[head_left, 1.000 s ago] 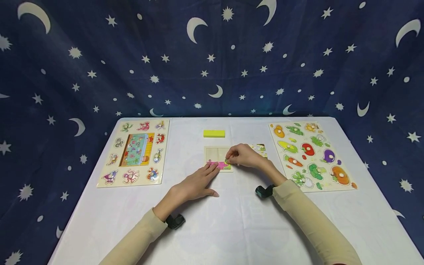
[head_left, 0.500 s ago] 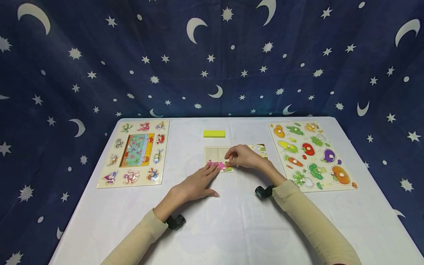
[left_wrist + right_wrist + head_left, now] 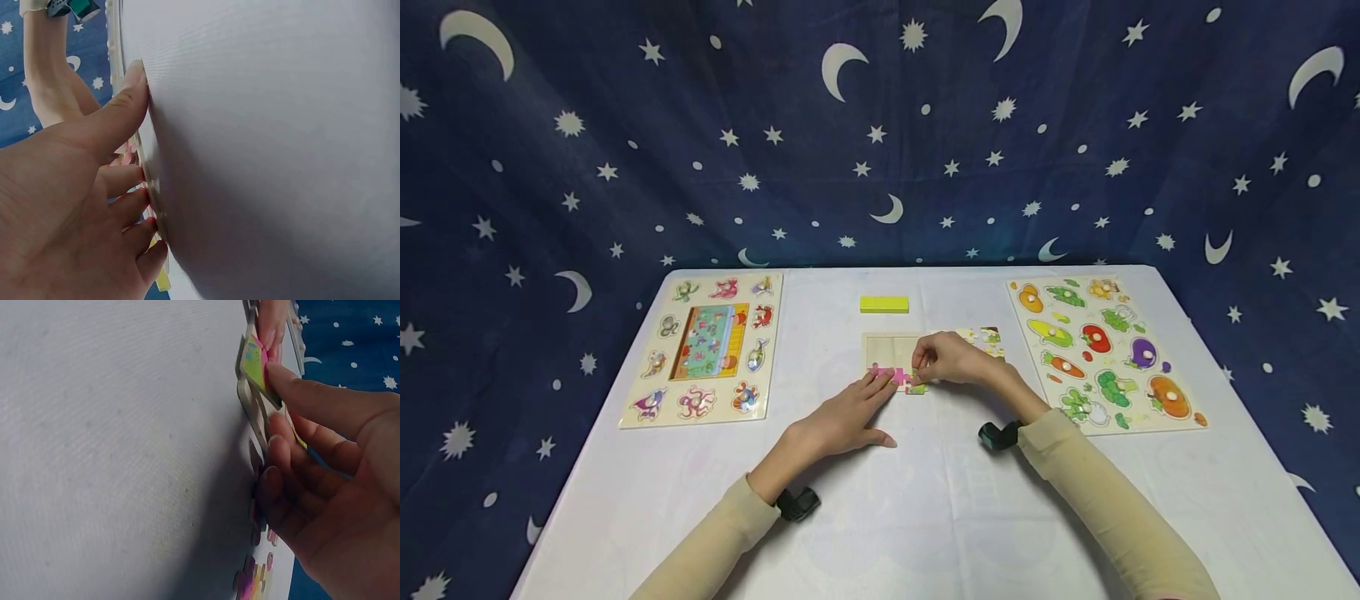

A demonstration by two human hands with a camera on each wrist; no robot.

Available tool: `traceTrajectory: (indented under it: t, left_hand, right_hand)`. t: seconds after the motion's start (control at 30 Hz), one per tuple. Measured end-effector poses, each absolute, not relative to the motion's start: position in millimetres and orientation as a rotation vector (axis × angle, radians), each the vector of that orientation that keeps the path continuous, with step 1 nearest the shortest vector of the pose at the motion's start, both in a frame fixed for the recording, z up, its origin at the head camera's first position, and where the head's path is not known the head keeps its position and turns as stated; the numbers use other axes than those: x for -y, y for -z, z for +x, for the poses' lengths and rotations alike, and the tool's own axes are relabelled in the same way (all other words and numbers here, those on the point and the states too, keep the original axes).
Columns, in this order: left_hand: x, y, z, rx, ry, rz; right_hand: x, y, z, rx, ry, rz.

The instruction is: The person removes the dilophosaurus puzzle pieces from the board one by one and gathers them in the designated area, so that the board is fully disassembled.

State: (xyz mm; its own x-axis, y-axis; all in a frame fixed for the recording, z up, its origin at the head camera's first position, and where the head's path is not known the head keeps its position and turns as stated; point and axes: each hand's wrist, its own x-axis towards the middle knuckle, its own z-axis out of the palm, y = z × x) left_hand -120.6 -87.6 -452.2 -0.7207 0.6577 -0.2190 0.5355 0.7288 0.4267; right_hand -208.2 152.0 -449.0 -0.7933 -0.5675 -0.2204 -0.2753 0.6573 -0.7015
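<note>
My left hand lies with its fingers extended over pink jigsaw pieces in the near part of a small wooden puzzle tray. Its fingertips touch the tray edge in the left wrist view. At the tray's near right corner, my right hand pinches a green and pink jigsaw piece. The right wrist view has the thumb on this jigsaw piece, which sits tilted over the tray's edge. Part of the tray is hidden behind the fingers.
Loose jigsaw pieces lie right of the tray, partly behind the right hand. A yellow block is behind the tray. A sea-animal peg board lies at left, a vegetable peg board at right.
The green and pink piece has shifted from within the tray corner toward me, now tilted and overhanging the near edge. The right hand moved slightly with it; the left hand stayed in place.
</note>
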Motion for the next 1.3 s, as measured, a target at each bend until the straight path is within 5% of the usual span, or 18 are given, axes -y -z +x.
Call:
traceTrajectory:
  t: [1.3]
  left_hand:
    - [88, 454, -119, -2.572, -0.502, 0.920]
  right_hand:
    - [-248, 452, -196, -2.420, 1.276, -0.414]
